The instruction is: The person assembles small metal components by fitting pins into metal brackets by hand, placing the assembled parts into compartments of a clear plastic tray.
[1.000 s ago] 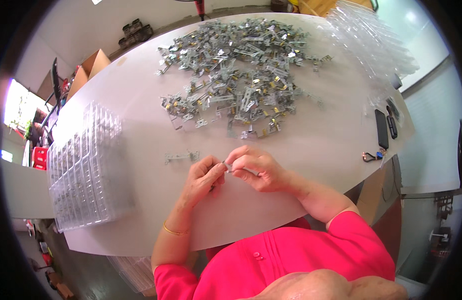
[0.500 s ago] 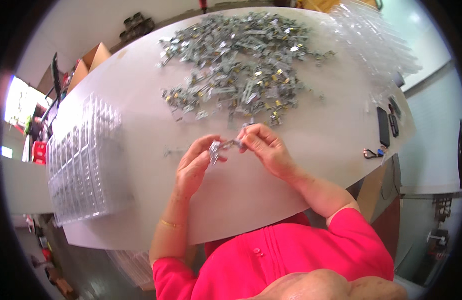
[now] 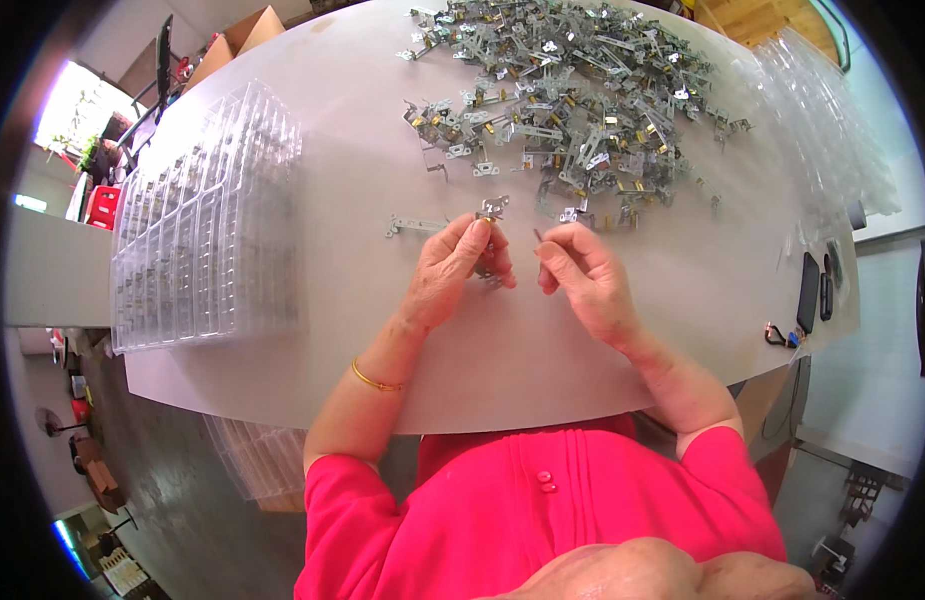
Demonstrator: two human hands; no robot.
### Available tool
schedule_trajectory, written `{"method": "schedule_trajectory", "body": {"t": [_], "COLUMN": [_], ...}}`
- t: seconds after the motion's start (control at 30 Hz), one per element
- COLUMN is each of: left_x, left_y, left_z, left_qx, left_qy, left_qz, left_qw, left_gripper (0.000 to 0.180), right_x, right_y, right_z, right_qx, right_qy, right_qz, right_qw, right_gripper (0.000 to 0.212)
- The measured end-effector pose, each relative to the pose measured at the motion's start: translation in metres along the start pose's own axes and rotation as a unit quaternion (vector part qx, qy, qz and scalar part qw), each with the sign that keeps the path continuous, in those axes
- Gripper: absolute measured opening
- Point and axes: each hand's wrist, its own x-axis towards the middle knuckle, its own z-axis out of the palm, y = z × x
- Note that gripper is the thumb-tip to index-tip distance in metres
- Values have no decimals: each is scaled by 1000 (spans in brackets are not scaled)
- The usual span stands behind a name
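Observation:
A small shiny metal bracket (image 3: 493,207) with a brass-coloured bit sticks up from between the thumb and fingers of my left hand (image 3: 444,268). More metal shows under the curled fingers of that hand, partly hidden. To its right, my right hand (image 3: 590,288) pinches a thin, dark, pin-like piece (image 3: 538,236) between thumb and forefinger, a short gap away from the bracket. A flat silver bracket (image 3: 414,226) lies on the table just left of my left hand. Beyond both hands spreads a large heap of loose metal brackets (image 3: 582,130), some with brass-coloured parts.
Stacked clear plastic compartment trays (image 3: 197,265) holding metal parts stand at the left. More clear plastic trays (image 3: 822,130) lie at the far right. Near the right edge are a black oblong object (image 3: 807,293) and small pliers-like tool (image 3: 779,336). The table's curved front edge (image 3: 502,428) runs before me.
My hands, together at a metal piece before, are now apart. The left one holds the bracket up, and the thin piece shows in my right fingers. The whole view has shifted.

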Motion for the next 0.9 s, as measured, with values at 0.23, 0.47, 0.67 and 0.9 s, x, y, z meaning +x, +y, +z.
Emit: {"method": "schedule_trajectory", "body": {"t": [0.23, 0.47, 0.67, 0.9], "left_x": [-3, -4, -2, -3], "left_y": [1, 5, 7, 8], "left_z": [1, 4, 6, 7], "left_qx": [86, 106, 49, 137], "left_qy": [44, 46, 66, 59], "left_qz": [-42, -50, -78, -58], "left_qw": [994, 992, 994, 987], "left_gripper": [33, 34, 36, 35], "right_x": [12, 10, 8, 9], "right_y": [-9, 5, 5, 9], "right_z": [12, 14, 9, 9], "right_qx": [-82, -89, -98, -75], "right_qy": [-2, 28, 48, 38], "right_qz": [-33, -36, -66, -59], "right_qw": [996, 995, 992, 995], "right_gripper": [11, 12, 12, 12]}}
